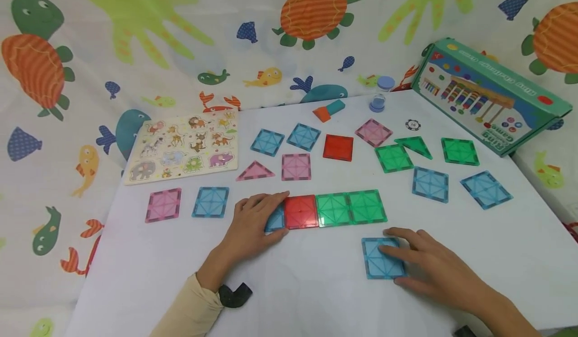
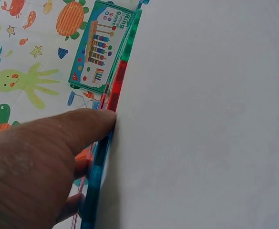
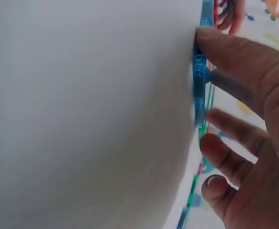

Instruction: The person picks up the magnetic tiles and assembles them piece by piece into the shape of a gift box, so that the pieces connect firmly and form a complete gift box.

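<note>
A row of square magnetic tiles lies flat: a blue tile [image 1: 275, 219] at the left end, then a red tile [image 1: 301, 211] and two green tiles [image 1: 334, 209]. My left hand [image 1: 255, 221] covers much of that blue tile and holds it, thumb along the near edge and fingers along the far one. Nearer to me and to the right is another blue magnetic tile [image 1: 379, 264]. My right hand [image 1: 433, 267] holds it by its right side, thumb at the near edge and a finger on top. In the right wrist view, the thumb touches this blue tile's edge [image 3: 200, 86].
Loose magnetic tiles lie behind the row, including a red square [image 1: 338, 147], a pink triangle [image 1: 255, 171] and a green triangle [image 1: 415, 146]. An animal puzzle board [image 1: 185, 149] lies back left. A ring game box [image 1: 487, 96] stands back right, near a small sand timer [image 1: 378, 96].
</note>
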Motion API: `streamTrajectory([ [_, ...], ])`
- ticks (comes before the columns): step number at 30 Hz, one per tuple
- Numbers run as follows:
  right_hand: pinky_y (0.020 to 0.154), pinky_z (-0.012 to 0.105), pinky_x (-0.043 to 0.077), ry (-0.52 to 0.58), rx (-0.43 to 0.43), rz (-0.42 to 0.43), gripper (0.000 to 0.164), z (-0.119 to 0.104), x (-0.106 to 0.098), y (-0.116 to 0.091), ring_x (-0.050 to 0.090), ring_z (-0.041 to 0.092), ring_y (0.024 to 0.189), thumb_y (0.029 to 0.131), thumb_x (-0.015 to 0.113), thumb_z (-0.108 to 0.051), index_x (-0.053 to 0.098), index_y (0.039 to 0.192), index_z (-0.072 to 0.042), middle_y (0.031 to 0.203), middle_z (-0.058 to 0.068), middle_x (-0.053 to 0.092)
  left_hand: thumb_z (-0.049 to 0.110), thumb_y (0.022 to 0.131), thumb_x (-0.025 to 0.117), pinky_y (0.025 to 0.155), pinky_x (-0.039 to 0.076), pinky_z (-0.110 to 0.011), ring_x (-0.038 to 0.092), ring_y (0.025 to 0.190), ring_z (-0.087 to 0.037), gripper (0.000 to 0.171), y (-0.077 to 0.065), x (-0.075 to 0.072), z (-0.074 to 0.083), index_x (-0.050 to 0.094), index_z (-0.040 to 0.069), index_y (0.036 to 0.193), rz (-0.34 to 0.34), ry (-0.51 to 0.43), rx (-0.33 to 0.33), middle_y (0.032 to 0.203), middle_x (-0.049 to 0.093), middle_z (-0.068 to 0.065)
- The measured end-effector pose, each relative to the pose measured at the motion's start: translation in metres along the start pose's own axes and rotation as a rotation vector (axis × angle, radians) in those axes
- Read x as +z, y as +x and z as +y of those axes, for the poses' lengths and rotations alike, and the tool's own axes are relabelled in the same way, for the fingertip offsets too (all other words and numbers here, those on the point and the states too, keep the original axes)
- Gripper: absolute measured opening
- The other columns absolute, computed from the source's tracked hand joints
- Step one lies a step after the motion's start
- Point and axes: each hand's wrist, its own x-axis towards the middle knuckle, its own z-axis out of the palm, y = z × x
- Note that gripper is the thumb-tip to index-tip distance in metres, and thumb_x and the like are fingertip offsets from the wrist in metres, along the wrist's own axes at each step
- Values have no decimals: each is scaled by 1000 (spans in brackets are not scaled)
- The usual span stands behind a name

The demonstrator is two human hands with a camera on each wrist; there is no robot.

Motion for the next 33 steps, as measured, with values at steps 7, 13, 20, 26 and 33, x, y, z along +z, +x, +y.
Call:
streamTrajectory([
  [7, 79, 32, 52, -7, -14, 19, 64, 5, 1, 22, 43, 14, 114, 72, 78, -44, 54, 130, -41, 148, 1, 32, 53, 77, 69, 100, 25, -50, 34, 128, -16, 86, 1, 0, 2, 21, 42, 148, -10, 1, -17, 141, 43, 13],
  [13, 82, 37, 52, 25, 9, 12, 64, 8, 2, 28, 42, 22, 120, 71, 80, -40, 54, 130, -41, 148, 5, 32, 52, 77, 69, 101, 25, -50, 34, 128, -16, 85, 0, -1, 2, 23, 41, 148, -8, -6, -17, 141, 43, 12],
  [20, 85, 46, 49, 42, 36, 114, 63, 27, -9, 31, 42, 27, 121, 74, 78, -42, 56, 132, -33, 149, 6, 33, 53, 78, 69, 101, 25, -50, 34, 128, -16, 85, 1, -1, 2, 23, 41, 148, -7, -10, -20, 141, 43, 12],
  [26, 89, 61, 37, -88, 298, 180, 76, 67, -24, 31, 40, 45, 116, 83, 67, -49, 44, 139, -3, 144, 22, 35, 53, 77, 69, 100, 26, -50, 34, 128, -16, 85, 0, 0, 2, 23, 41, 147, 0, -6, -22, 141, 43, 12],
  [33, 73, 51, 47, -264, 389, -86, 89, 40, -23, -7, 47, 38, 93, 77, 57, -70, 49, 135, -3, 138, 23, 44, 53, 78, 69, 100, 25, -50, 33, 128, -15, 85, -2, 0, 1, 22, 41, 148, -7, -5, -19, 142, 42, 13],
])
